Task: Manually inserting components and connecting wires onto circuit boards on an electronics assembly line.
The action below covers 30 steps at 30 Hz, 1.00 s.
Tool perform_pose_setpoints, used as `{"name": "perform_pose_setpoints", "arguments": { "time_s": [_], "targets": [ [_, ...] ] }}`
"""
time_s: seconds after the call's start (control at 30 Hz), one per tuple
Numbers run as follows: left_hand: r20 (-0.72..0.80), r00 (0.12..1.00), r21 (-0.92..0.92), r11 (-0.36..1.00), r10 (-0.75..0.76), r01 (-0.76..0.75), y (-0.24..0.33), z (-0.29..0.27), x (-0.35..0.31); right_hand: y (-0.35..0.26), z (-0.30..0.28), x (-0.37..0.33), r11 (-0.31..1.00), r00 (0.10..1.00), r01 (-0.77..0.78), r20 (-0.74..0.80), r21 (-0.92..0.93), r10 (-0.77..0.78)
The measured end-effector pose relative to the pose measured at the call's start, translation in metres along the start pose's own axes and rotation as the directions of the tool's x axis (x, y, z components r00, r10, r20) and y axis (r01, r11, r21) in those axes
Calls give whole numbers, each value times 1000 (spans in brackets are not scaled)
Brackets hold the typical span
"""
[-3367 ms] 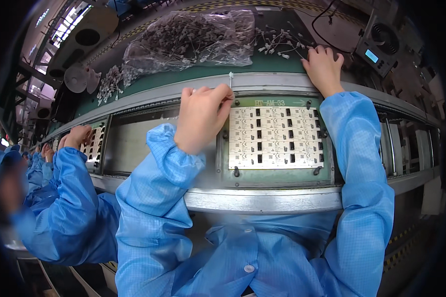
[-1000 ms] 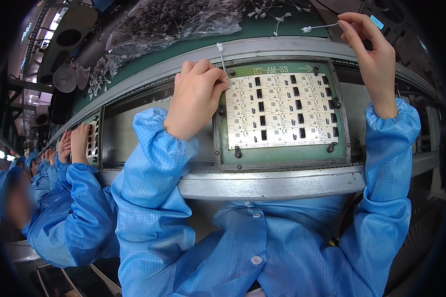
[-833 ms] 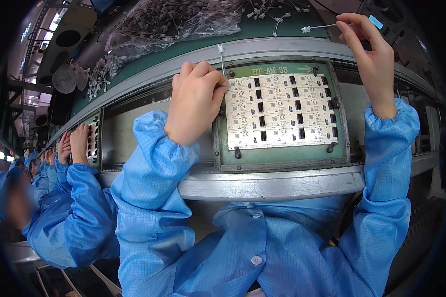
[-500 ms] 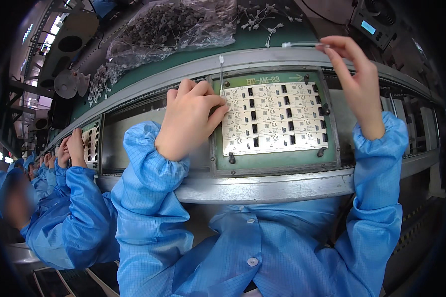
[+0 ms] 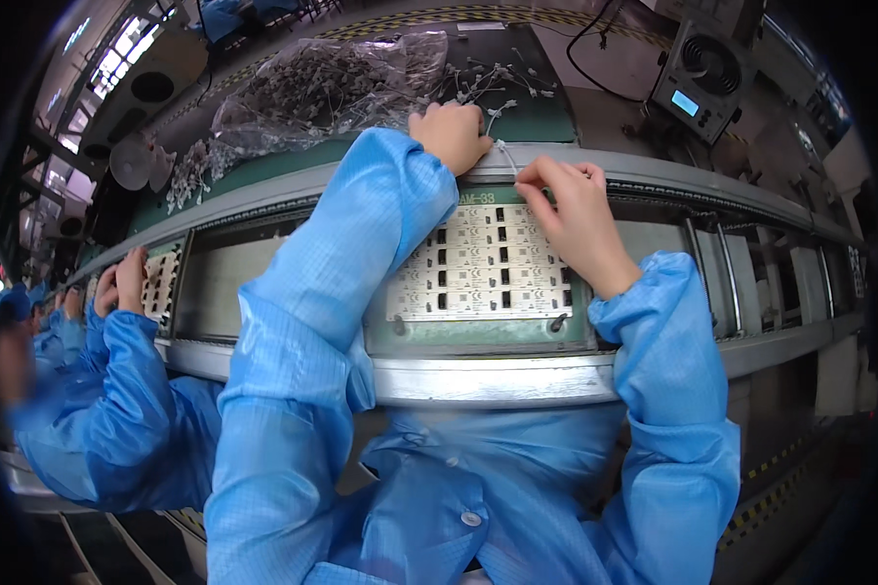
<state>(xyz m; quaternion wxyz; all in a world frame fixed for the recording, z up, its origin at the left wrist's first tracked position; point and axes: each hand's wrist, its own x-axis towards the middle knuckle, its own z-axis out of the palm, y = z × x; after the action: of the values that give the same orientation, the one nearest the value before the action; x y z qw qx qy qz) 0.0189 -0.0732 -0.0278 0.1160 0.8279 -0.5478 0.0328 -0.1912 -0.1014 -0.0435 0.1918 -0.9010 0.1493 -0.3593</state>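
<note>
My right hand [image 5: 574, 216] is closed in a pinch over the top edge of the circuit board panel [image 5: 473, 268]. It grips a short white connector cable [image 5: 508, 158] by its lower end, and the cable's white plug points away from me. My left hand [image 5: 452, 136] reaches across the metal rail to the edge of the green worktop, beside loose cables. Its fingers are curled and bent down out of sight, so what they hold is hidden. The pale panel, with rows of black components, lies in a green framed fixture [image 5: 468, 334]; my left sleeve covers its left part.
A clear plastic bag [image 5: 337, 88] heaped with connector cables lies on the green worktop, with loose cables [image 5: 502, 80] to its right. Metal rails [image 5: 488, 378] run along the conveyor. A device with a lit display [image 5: 702, 83] stands far right. A co-worker's hands [image 5: 122, 283] work at left.
My left hand has left the panel's upper left corner and moved to the cables on the worktop. My right hand has come left and down with its cable to the panel's top edge.
</note>
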Motion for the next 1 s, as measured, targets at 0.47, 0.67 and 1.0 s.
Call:
{"name": "perform_pose_setpoints", "arguments": {
  "time_s": [0.47, 0.67, 1.0],
  "targets": [
    [-138, 990, -773, 628, -21, -94, -64, -50, -101, 2, 3, -6, 988, 971, -132, 191, -86, 146],
    [-106, 994, -820, 569, -40, -64, -78, -58, -134, -8, -2, -3, 980, 953, -167, 240, -106, 188],
    [-209, 976, -798, 567, 58, -205, -72, -52, -134, -13, -9, -3, 977, 965, -69, 234, -200, 116]
  ]
}}
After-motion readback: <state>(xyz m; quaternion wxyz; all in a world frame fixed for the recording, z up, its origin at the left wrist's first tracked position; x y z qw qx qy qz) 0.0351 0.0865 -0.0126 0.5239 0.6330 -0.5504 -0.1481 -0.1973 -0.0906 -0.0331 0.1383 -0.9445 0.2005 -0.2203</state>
